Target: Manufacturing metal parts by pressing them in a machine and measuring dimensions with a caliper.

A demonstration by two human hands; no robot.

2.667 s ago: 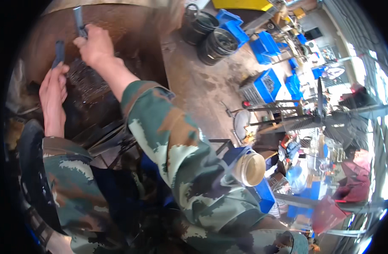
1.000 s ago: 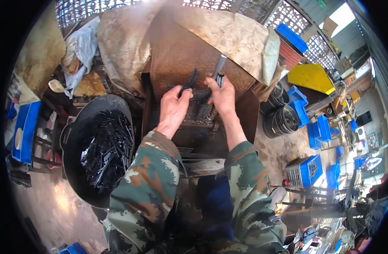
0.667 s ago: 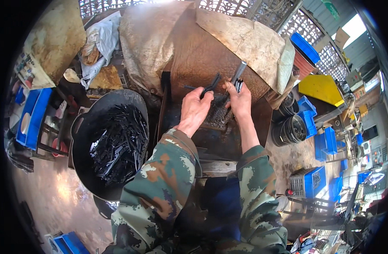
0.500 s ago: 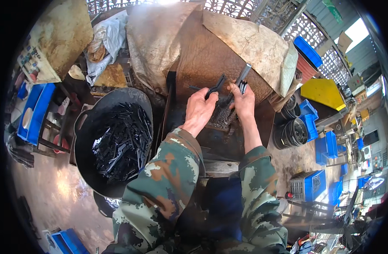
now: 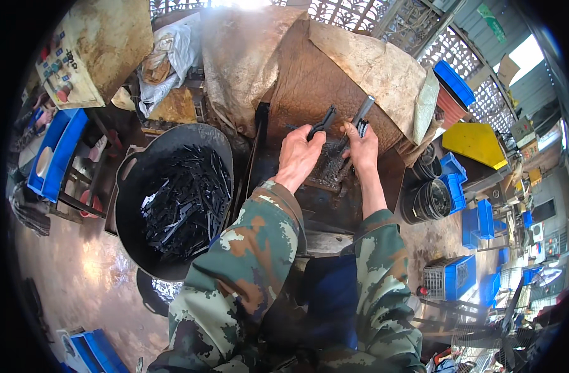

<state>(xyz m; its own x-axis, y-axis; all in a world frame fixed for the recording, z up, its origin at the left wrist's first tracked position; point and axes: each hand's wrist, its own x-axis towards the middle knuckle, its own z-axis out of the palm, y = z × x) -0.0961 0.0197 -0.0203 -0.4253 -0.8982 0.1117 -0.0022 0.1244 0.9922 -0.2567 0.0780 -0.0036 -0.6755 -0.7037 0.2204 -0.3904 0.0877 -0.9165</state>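
Observation:
My left hand (image 5: 298,154) grips a dark forked metal piece (image 5: 322,122) that sticks up above its fingers. My right hand (image 5: 361,146) holds a grey metal bar (image 5: 361,112) angled up to the right. Both hands hover over a heap of small dark metal parts (image 5: 328,169) on a rusty brown work surface (image 5: 309,81). Both forearms wear camouflage sleeves.
A big black pan (image 5: 132,193) full of dark metal strips (image 5: 185,199) stands at my left. A control box (image 5: 67,68) and blue crates (image 5: 51,152) lie at far left. Stacked black tubs (image 5: 428,200), blue crates (image 5: 452,280) and a yellow tray (image 5: 477,143) are at right.
The view swung from the right side of the yard back onto the work surface. Over the last second both hands stay over the parts heap, holding the same pieces.

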